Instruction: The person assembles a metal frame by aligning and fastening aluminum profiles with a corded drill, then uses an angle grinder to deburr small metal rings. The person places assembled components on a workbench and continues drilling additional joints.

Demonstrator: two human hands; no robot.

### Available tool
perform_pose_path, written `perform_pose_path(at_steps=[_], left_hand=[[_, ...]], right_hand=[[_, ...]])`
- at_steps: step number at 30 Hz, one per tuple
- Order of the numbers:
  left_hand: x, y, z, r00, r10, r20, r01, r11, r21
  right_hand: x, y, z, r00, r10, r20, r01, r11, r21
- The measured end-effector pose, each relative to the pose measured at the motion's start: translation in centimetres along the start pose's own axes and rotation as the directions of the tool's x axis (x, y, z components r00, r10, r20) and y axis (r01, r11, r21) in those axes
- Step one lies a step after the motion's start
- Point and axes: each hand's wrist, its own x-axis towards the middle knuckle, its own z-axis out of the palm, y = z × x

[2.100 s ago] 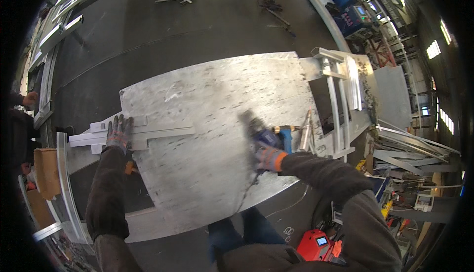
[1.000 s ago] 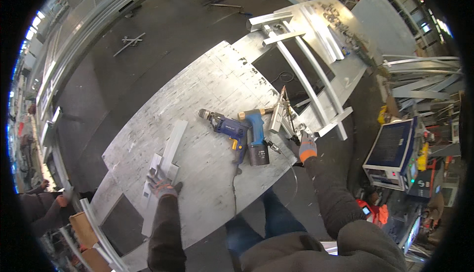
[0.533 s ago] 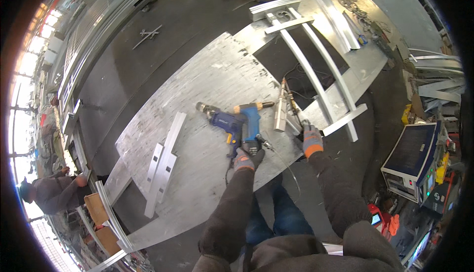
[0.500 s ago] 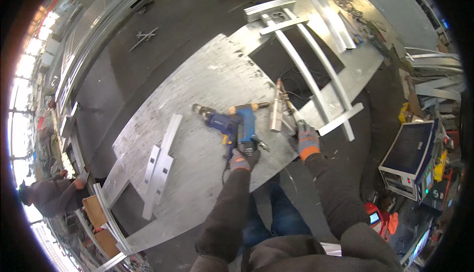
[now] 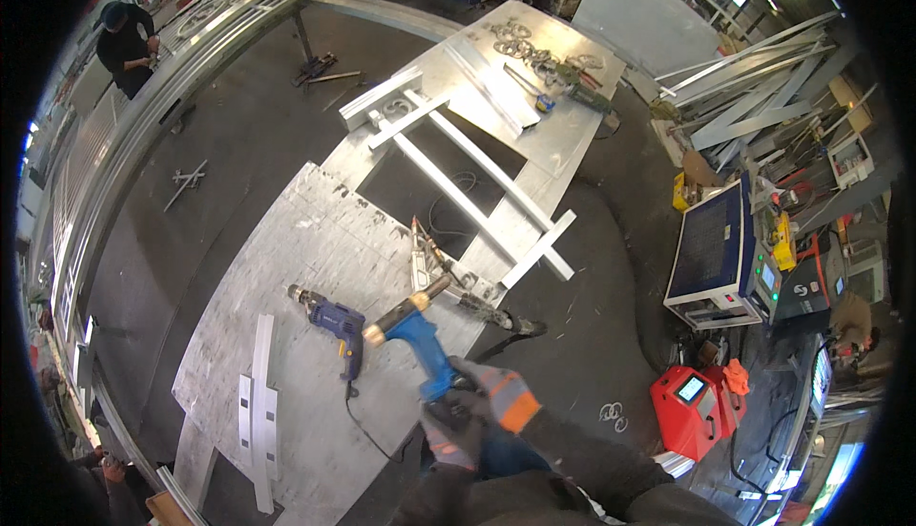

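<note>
A: Both gloved hands close on the blue tool (image 5: 412, 333) at the near end of its handle: the left hand (image 5: 456, 428) and the right hand (image 5: 496, 399) sit together, wrapped tight round it, no gap showing.

B: Where is it?

A: Lifted off the table (image 5: 315, 240), near its near right edge. The brass-coloured nose points far and left, up toward the frame (image 5: 468, 192).

B: How will it handle?

A: I judge it stiff and fairly heavy at the nose end, so two hands on the moulded handle suit it. The plastic looks smooth, though the gloves should help. Which hand bears the weight I cannot tell.

B: What is closest to it?

A: A dark blue drill (image 5: 332, 319) lies flat on the table just left of the tool, chuck pointing left, its cord (image 5: 367, 431) trailing near. A clamp or plier-like piece (image 5: 425, 254) stands just beyond the nose; I cannot make out what it is.

B: And farther out?

A: Flat white strips (image 5: 260, 402) lie on the near left of the table. The white frame spans a dark opening in the middle, with rings and small tools at the far end. Right of the table, on the floor, stand a blue-sided machine (image 5: 711, 254) and a red box (image 5: 689, 404). A person in black (image 5: 129, 39) stands far left by a long rail.
</note>
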Motion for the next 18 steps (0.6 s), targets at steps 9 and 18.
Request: perform_pose_path(at_steps=[9,18], left_hand=[[6.0,0.3,16.6,0.812,0.258,0.523,-0.520,0.728,0.447],[8.5,-5.7,3.9,0.900,0.258,-0.350,0.187,0.498,0.847]], right_hand=[[4.6,7.1,-26.5,0.949,0.216,-0.230,-0.172,0.965,0.197],[32.0,33.8,-52.9,0.935,0.151,-0.322,-0.189,0.978,-0.091]])
